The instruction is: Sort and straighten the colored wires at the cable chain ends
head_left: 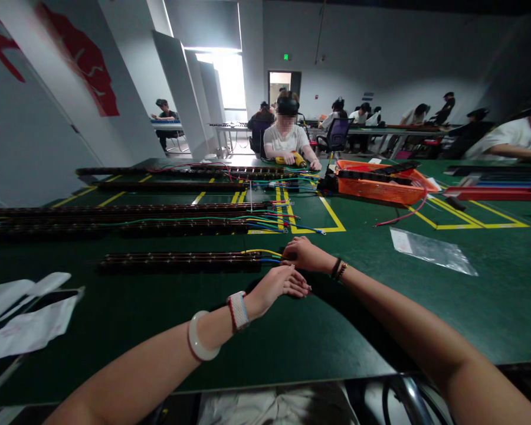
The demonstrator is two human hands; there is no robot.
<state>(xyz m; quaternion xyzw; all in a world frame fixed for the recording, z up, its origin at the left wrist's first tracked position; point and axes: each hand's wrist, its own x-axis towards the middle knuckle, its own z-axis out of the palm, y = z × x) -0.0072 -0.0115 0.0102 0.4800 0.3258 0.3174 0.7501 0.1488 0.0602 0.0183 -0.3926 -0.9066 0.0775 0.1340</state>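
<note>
A long dark terminal strip [181, 261] lies on the green table in front of me, with yellow, blue and green wires [261, 255] coming out of its right end. My right hand [304, 254] rests at that wired end, fingers curled over it; what they pinch is hidden. My left hand [278, 284] hovers just below and in front of the strip's end, fingers together and stretched toward the right hand, touching nothing I can make out. A white bangle and a watch sit on my left wrist.
More long strips [128, 218] with coloured wires lie farther back. An orange tray [380, 183] stands at back right, a clear plastic bag [431, 251] at right, white papers [22, 319] at left. A person in a headset [287, 139] works across the table; others sit behind.
</note>
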